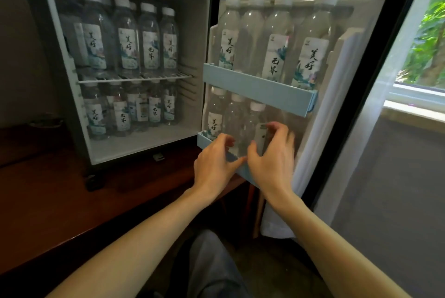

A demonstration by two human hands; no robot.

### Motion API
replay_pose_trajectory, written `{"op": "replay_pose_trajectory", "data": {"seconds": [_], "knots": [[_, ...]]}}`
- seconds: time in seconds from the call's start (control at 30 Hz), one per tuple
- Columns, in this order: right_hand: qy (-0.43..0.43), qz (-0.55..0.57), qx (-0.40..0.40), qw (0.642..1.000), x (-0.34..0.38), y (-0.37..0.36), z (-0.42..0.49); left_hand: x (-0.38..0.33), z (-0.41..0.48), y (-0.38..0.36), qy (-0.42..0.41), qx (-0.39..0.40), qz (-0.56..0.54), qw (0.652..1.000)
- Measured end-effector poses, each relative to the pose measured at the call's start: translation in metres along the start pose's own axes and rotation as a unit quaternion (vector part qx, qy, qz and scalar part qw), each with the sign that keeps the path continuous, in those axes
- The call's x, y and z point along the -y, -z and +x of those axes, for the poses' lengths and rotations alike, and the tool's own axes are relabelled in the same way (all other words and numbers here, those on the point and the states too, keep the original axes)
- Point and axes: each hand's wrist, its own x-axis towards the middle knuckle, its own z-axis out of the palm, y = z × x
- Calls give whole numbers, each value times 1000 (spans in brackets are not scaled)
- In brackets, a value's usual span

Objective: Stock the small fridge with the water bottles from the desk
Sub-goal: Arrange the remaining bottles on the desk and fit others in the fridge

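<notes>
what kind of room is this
Likely a hotel room: a mini fridge on a dark wooden desk, stocked with identical labelled water bottles, next to a curtained window.

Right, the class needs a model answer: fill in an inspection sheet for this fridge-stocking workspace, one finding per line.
Surface: dark wooden desk; small fridge stands on it, door swung open rightward.
Job's things: bottles fill both inner shelves; upper door rack holds four; lower door rack shows three.
Clutter: one dim, unclear item on the desk left of the fridge.
Hands: right hand has its fingers curled round the third bottle in the lower rack; left hand at that rack's rail, grip unclear.
Cables: nothing seen.
Surroundings: window and sheer curtain to the right.
</notes>
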Motion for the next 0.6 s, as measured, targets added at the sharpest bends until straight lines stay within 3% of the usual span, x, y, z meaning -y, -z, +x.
{"op": "replay_pose_trajectory", "data": {"seconds": [0.1,0.33,0.6], "knots": [[114,45,-5,992,11,-12,2,16,-5,24,7,-17,10,1000],[136,147,143,969,77,-84,-5,72,-15,127,99,-77,-6,992],[187,252,310,897,183,-188,-72,152,-79,249,212,-239,38,947]]}}
